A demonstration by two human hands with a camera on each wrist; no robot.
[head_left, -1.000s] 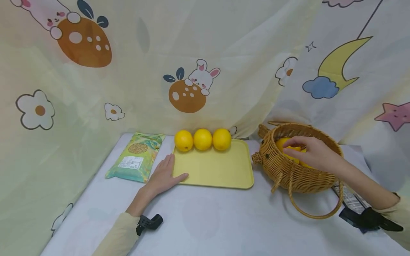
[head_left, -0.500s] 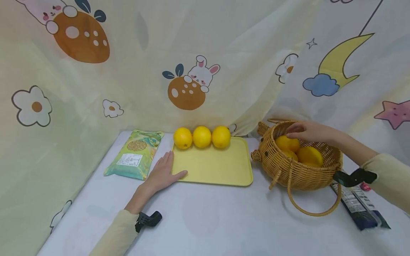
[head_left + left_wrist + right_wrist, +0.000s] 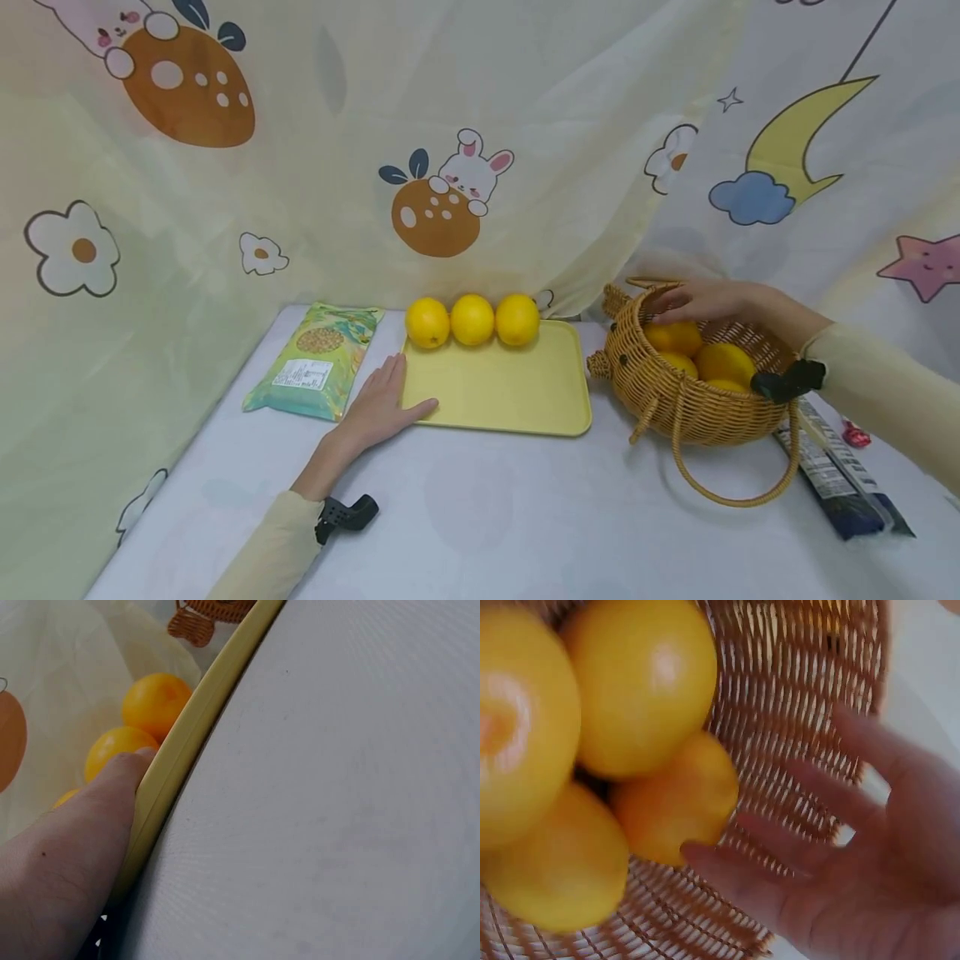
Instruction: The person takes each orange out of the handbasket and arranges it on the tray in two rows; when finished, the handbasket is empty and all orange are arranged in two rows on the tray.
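My left hand [image 3: 378,400] lies flat along the left edge of a yellow tray [image 3: 498,396], thumb over its near corner. Three yellow-orange oranges [image 3: 472,320] sit in a row at the tray's far edge. At right, a wicker basket [image 3: 712,421] shaped like an animal holds several more oranges [image 3: 726,363]. My right hand [image 3: 708,300] reaches over the basket's far rim, its fingertips hidden behind an orange in the head view. Seen from the right wrist, its fingers [image 3: 735,877] are spread against the woven wall, tips close beside the lowest orange [image 3: 679,799].
A green and yellow packet [image 3: 315,362] lies left of the tray. Under the basket's right side is a dark packet [image 3: 847,483], with a small red wrapped item [image 3: 855,435] beside it. The basket's loop handle [image 3: 738,504] hangs down toward the front. A printed cloth stands behind.
My right hand has moved from above the nearer oranges to the basket's far side, then lower into it. The left hand and the tray have stayed in place.
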